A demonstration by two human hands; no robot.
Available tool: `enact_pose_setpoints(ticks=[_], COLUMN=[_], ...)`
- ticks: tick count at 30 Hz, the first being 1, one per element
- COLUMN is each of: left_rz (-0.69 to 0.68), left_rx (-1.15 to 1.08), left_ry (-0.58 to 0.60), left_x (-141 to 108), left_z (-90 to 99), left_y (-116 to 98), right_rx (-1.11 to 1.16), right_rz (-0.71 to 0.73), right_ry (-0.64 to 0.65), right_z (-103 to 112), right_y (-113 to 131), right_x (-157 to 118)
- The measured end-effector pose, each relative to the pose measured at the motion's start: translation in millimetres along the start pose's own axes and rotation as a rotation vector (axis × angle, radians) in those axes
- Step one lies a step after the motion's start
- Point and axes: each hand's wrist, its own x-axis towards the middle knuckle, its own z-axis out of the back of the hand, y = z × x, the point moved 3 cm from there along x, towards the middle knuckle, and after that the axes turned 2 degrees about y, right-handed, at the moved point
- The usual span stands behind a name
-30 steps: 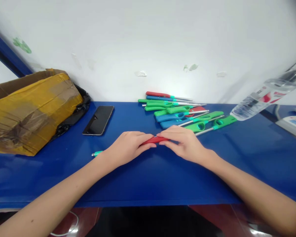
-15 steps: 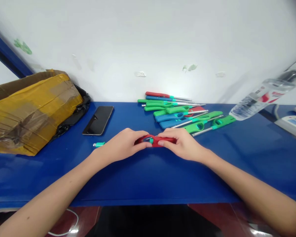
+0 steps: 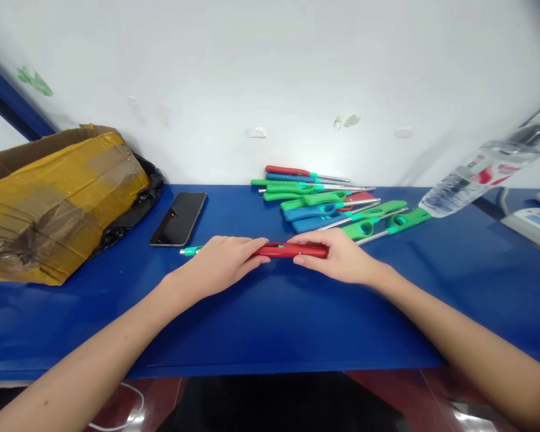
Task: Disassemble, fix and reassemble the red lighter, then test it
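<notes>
Left hand: thumb and fingers closed on the left part of the handle of a red lighter
Right hand: thumb below and fingers above, closed on the right end of the same handle
Red lighter: long-nosed type, lying crosswise between the two hands over the middle of the table; opening in the handle with a little teal showing; any contact with the table cannot be told
Teal piece with metal tip: projecting left past the left hand, in line with the red handle; the join is hidden by the hand
Table: blue, glossy top
Carton: brown, bound in yellow tape, far left; black plastic along its right side
Phone: dark screen up, lying between carton and lighters
White device: right edge, pale blue panel; its markings are too small to read
Lighters: loose pile beyond the right hand; handles green, blue and red, teal collars, metal stems mostly pointing right
Bottle: clear plastic, white cap, right of the pile, its base just beside the end of a green handle; label in red and white, lettering too blurred to read
Wall: white, at the far side, with green and pale scuffs
</notes>
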Motion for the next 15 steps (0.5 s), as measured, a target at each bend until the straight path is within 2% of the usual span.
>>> enact_pose_setpoints(ticks=[3, 6, 13, 15], left_rz=[-0.005, -0.028, -0.044, -0.061], left_rx=[-0.003, -0.019, -0.007, 0.023], left_ry=[-0.018, -0.033, -0.074, -0.138], left_x=[0.6, 1.6, 2.4, 2.5], left_z=[-0.2, -0.3, -7.2, -7.6], left_y=[-0.6, -2.3, -2.7, -2.5], right_rx=[-0.104, -0.115, -0.206, -0.235], right_rz=[0.087, 0.144, 0.125, 0.115], right_ry=[-0.044, -0.048, -0.03, -0.036], right_z=[0.4, -1.2, -4.1, -4.3], right_y=[1.0, 0.7, 6.2, 6.9], right_x=[-1.9, -2.5, -2.9, -2.6])
